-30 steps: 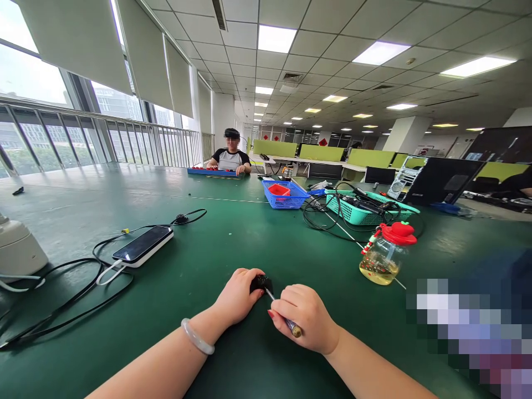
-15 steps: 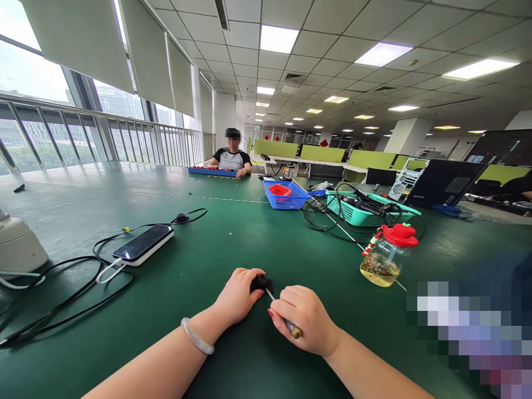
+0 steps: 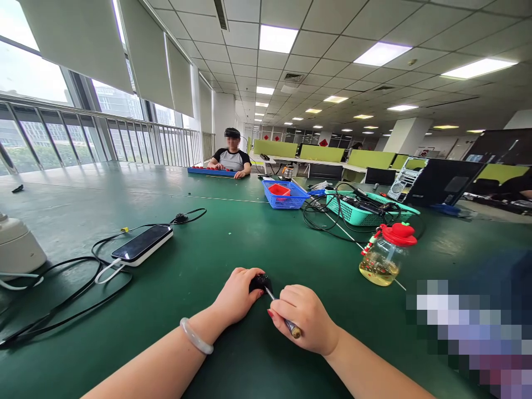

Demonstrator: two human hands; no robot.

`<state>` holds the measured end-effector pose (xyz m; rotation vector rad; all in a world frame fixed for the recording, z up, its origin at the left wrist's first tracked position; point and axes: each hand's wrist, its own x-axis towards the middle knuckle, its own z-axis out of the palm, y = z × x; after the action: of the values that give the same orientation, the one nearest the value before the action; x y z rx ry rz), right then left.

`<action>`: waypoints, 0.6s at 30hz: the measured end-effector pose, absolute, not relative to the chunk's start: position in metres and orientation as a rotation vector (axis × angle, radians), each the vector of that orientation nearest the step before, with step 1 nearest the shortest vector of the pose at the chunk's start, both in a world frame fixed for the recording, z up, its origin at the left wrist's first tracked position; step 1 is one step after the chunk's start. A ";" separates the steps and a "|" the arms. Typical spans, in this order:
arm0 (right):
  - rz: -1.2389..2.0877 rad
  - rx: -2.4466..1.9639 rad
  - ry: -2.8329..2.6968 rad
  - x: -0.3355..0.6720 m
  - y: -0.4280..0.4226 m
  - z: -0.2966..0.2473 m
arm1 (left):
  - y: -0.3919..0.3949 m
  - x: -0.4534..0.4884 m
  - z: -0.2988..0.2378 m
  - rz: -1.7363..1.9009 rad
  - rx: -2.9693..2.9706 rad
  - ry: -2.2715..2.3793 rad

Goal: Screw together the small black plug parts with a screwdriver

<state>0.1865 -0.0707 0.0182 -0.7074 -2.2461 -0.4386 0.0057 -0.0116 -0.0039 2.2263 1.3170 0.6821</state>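
Observation:
My left hand [image 3: 236, 295] rests on the green table [image 3: 233, 238] with its fingers closed around a small black part [image 3: 260, 282]. A pale bangle sits on that wrist. My right hand [image 3: 305, 318] is closed on a thin screwdriver [image 3: 286, 321]. Its metal tip points up-left into the black part and its brass-coloured end sticks out below my fingers. The two hands are almost touching near the table's front middle.
A phone on a white power bank [image 3: 142, 246] with black cables lies at left, a white device [image 3: 16, 249] further left. A glass jar with a red lid [image 3: 386, 255] stands at right. Blue [image 3: 286, 195] and teal [image 3: 366, 208] baskets sit behind; another person [image 3: 231, 158] sits far off.

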 end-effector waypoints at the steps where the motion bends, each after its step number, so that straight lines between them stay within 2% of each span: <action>1: -0.440 -0.708 -2.246 0.187 -0.071 0.018 | -0.012 0.006 -0.004 0.683 2.228 1.316; 18: -0.411 -0.714 -2.224 0.187 -0.070 0.018 | -0.012 0.006 -0.003 0.685 2.247 1.311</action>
<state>0.1872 -0.0698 0.0179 -0.7141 -2.2243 -0.4110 0.0061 -0.0123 -0.0026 2.2468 1.3107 0.6855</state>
